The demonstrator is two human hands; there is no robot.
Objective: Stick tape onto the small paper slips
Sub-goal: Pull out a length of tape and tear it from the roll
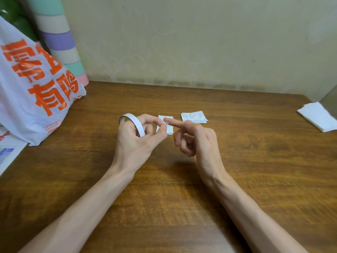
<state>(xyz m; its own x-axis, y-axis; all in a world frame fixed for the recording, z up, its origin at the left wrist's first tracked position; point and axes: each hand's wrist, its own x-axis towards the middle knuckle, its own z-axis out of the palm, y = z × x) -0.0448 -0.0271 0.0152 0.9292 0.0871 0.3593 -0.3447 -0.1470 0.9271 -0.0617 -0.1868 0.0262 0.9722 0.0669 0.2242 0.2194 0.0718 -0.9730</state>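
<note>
Near the middle of the frame we saw the left hand (pixel 135 137) raised a little above the brown wooden table (pixel 255 152), its fingers curled around a thin white tape roll (pixel 139 127), which stood on edge against the palm. The thumb and forefinger of that hand met at the left edge of a small printed paper slip (pixel 170 130). We could not tell whether they pinched the slip itself or a loose end of tape. Just to the right, the right hand (pixel 195 139) had its forefinger (pixel 175 123) stretched straight out toward the upper part of the same slip, with the tip at or on the paper. Its other fingers were folded into the palm and held nothing. A small pile of slips (pixel 194 117) lay on the table just to the right of the single slip, beyond the right hand, and we could not make out its print. At the left of the frame a white plastic bag (pixel 32 92) with large orange characters slumped on the table. Behind it, in the upper left, rose a stack of pastel rolls (pixel 60 41). At the right edge lay some folded white paper (pixel 318 116).
</note>
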